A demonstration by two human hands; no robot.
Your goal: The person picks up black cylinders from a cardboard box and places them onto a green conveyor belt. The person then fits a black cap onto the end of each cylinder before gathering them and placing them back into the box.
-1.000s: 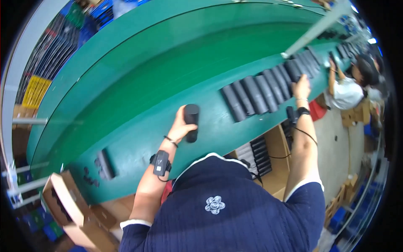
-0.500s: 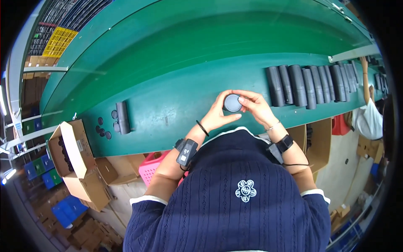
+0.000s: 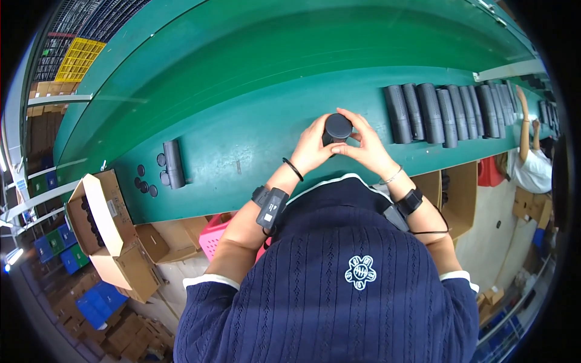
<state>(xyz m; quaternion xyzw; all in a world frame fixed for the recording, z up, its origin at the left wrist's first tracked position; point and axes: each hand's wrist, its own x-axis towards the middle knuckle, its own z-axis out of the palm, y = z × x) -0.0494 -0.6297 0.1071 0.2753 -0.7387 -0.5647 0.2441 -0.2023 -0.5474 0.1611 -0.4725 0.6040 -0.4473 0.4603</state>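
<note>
black cylinder (image 3: 339, 126) now farther forward

A matte black cylinder (image 3: 339, 126) sits between both hands (image 3: 311, 147), its round, flat end turned up; its body is mostly hidden, so contact with the desk (image 3: 260, 154) is unclear.

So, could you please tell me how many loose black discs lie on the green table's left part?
6 black discs: two along the left side of the lying cylinder, four clustered further left; more may be hidden.
</note>
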